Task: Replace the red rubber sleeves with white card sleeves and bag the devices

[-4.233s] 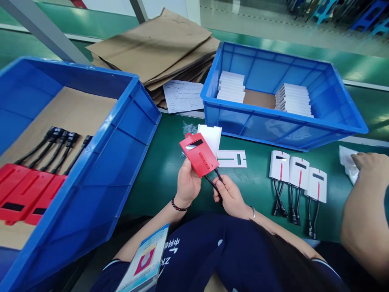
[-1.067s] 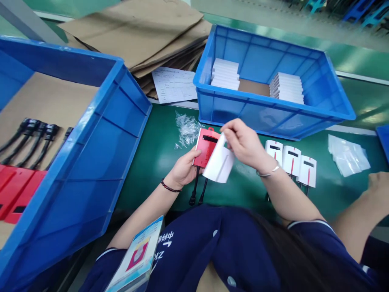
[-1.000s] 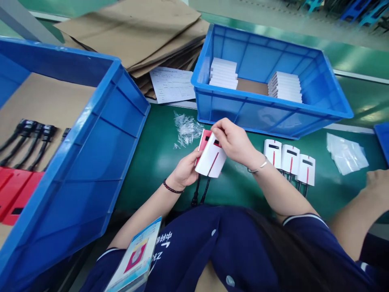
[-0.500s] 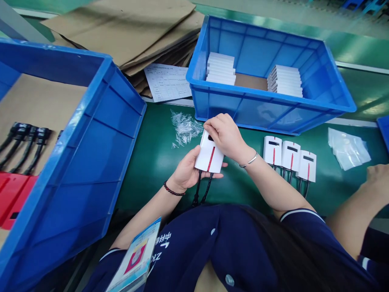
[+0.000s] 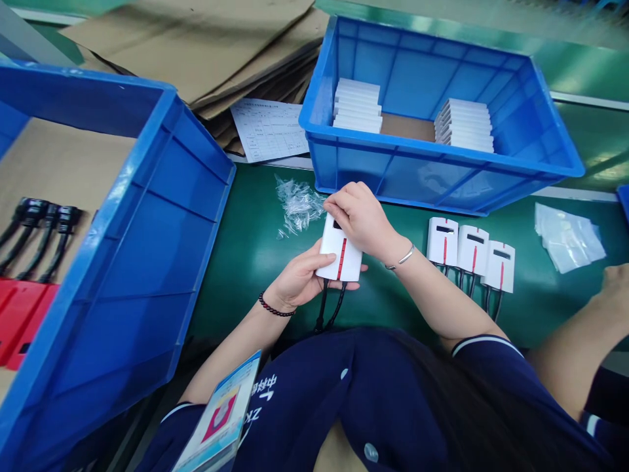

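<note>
My left hand holds a white plastic device from below, thumb lying on its front face. The device has a dark window near the top, a red stripe down the middle and two black cables leaving its lower end. Over the top of the device is my right hand, fingers pinched together at its upper left edge and partly covering the window. Whatever the pinch holds is too small to make out. To the right, three similar white devices lie side by side on the green work surface.
Crumpled clear film pieces lie left of my hands. Behind stands a blue crate with stacked white parts. Another blue crate at left holds red devices with black cables. Clear bags and another person's arm are at right.
My left thumb has come onto the device's front face. My right hand has shifted slightly left, still pinched at the device's top. The view has moved a little.
</note>
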